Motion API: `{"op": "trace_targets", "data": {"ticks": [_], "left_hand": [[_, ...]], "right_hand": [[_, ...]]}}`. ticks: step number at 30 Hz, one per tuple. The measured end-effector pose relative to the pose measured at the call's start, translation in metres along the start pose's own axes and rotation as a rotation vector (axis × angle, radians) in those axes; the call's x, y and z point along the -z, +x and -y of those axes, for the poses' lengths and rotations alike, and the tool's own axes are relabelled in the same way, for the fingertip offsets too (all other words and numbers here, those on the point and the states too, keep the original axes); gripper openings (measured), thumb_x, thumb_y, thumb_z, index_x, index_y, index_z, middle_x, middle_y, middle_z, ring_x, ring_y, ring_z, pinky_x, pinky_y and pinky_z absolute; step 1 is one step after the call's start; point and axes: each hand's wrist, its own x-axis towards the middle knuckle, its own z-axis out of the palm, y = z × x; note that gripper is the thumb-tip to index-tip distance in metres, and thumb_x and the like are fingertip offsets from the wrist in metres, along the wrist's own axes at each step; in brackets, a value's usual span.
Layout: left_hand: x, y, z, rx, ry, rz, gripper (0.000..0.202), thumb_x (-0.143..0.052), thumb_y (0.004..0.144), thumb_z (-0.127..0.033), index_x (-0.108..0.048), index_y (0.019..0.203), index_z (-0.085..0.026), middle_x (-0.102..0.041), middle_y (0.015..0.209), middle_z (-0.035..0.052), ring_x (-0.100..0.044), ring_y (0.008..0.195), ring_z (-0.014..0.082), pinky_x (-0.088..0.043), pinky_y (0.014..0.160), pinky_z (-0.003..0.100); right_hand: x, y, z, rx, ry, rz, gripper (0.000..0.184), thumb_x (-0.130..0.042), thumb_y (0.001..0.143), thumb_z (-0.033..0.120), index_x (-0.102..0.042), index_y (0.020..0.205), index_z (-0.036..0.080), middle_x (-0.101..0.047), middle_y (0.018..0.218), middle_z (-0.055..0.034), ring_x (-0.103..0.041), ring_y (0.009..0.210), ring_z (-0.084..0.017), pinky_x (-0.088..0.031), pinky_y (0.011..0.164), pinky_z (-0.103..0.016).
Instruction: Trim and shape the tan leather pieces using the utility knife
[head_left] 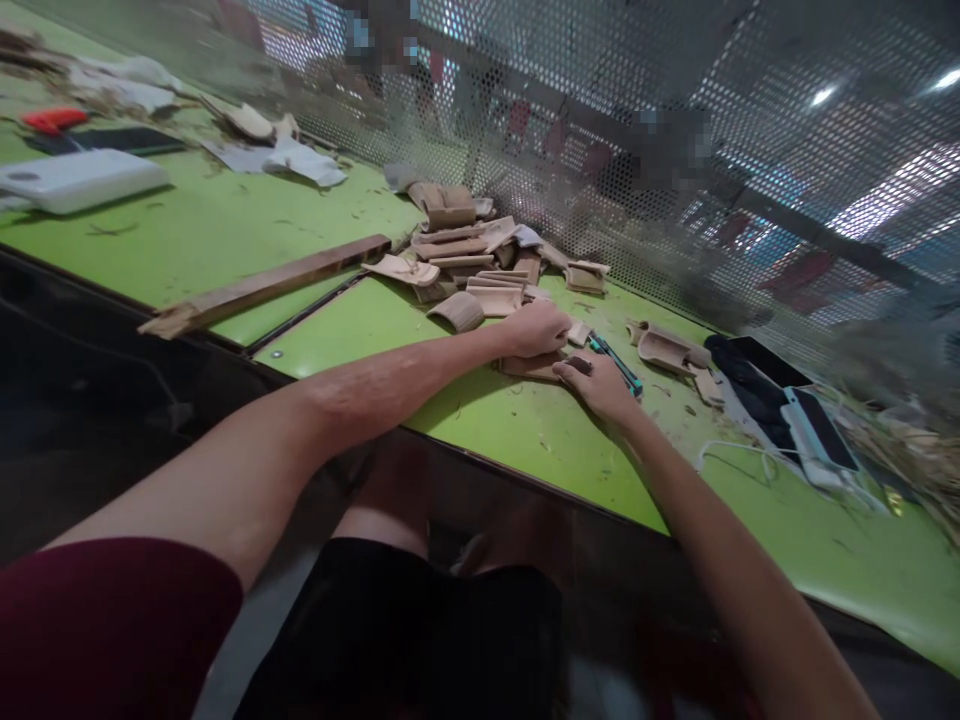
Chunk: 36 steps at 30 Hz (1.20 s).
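Observation:
My left hand is closed in a loose fist on top of a flat wooden piece lying on the green table. My right hand rests just beside it, fingers curled against the same wooden piece, with a teal-handled knife lying under or next to its fingers. I cannot tell whether the right hand grips the knife. A heap of curved wooden pieces lies just beyond my left hand.
A long wooden strip lies at the left. More wooden pieces, a dark cloth, a phone and a white cable sit at the right. A white box is far left. A perforated metal screen bounds the table's far side.

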Motion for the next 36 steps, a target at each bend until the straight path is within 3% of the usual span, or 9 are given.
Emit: {"op": "trace_targets", "data": {"ticks": [3,9,15,20,27,31,34,36], "left_hand": [[-0.004,0.004,0.004,-0.056,-0.039,-0.052,0.033,-0.048,0.091,-0.022,-0.078,0.083,-0.010,-0.072,0.076,0.0146,-0.058,0.066,0.0194,-0.038,0.066,0.031],[-0.002,0.006,-0.001,-0.118,-0.051,-0.044,0.029,-0.050,0.088,-0.018,-0.077,0.082,-0.009,-0.072,0.078,0.0151,-0.058,0.067,0.0192,-0.038,0.067,0.031],[-0.001,0.004,-0.002,-0.051,-0.024,-0.066,0.026,-0.053,0.084,-0.018,-0.078,0.084,-0.011,-0.073,0.079,0.0163,-0.063,0.073,0.0240,-0.040,0.068,0.034],[-0.003,0.007,0.001,-0.076,-0.007,-0.048,0.027,-0.052,0.085,-0.018,-0.079,0.086,-0.012,-0.072,0.081,0.0161,-0.063,0.075,0.0235,-0.040,0.069,0.033],[-0.005,0.008,0.006,-0.064,-0.002,-0.020,0.028,-0.053,0.085,-0.019,-0.079,0.086,-0.012,-0.072,0.077,0.0136,-0.060,0.070,0.0207,-0.039,0.067,0.032],[-0.001,0.007,0.003,-0.029,0.026,-0.016,0.029,-0.051,0.085,-0.018,-0.079,0.087,-0.012,-0.073,0.080,0.0139,-0.059,0.069,0.0208,-0.037,0.065,0.032],[0.001,0.007,0.001,-0.066,0.044,-0.010,0.029,-0.050,0.087,-0.018,-0.078,0.087,-0.011,-0.073,0.082,0.0148,-0.059,0.071,0.0211,-0.036,0.065,0.033],[0.001,0.007,0.000,-0.062,0.041,0.007,0.027,-0.052,0.085,-0.018,-0.078,0.086,-0.011,-0.073,0.081,0.0148,-0.057,0.069,0.0204,-0.035,0.065,0.032]], "right_hand": [[-0.003,0.000,-0.001,-0.027,0.009,-0.068,0.042,-0.056,0.086,0.056,-0.049,0.062,0.023,-0.058,0.067,-0.0029,-0.048,0.070,-0.020,-0.035,0.069,-0.034],[0.001,-0.006,0.000,-0.009,0.017,-0.016,0.041,-0.059,0.086,0.058,-0.055,0.065,0.023,-0.062,0.074,-0.0050,-0.052,0.075,-0.022,-0.040,0.074,-0.036],[0.000,-0.014,0.002,-0.004,0.004,-0.054,0.039,-0.057,0.088,0.057,-0.059,0.068,0.023,-0.062,0.074,-0.0063,-0.053,0.076,-0.024,-0.040,0.076,-0.038],[-0.002,-0.013,-0.002,0.030,-0.033,-0.047,0.038,-0.057,0.088,0.054,-0.058,0.064,0.024,-0.062,0.072,-0.0064,-0.052,0.077,-0.025,-0.038,0.076,-0.038],[-0.008,0.002,-0.001,-0.097,0.001,-0.130,0.042,-0.057,0.085,0.056,-0.049,0.059,0.024,-0.054,0.062,-0.0029,-0.045,0.065,-0.020,-0.031,0.066,-0.034],[-0.003,-0.002,0.001,-0.023,0.055,-0.082,0.044,-0.061,0.083,0.061,-0.055,0.063,0.023,-0.060,0.068,-0.0044,-0.049,0.070,-0.021,-0.035,0.069,-0.034],[0.000,-0.002,0.000,-0.028,0.059,-0.014,0.048,-0.060,0.084,0.061,-0.052,0.057,0.023,-0.052,0.058,-0.0021,-0.045,0.063,-0.019,-0.033,0.063,-0.033],[-0.001,-0.001,-0.001,-0.046,0.054,-0.051,0.049,-0.058,0.084,0.062,-0.049,0.057,0.023,-0.053,0.059,-0.0018,-0.045,0.062,-0.018,-0.033,0.063,-0.033]]}}
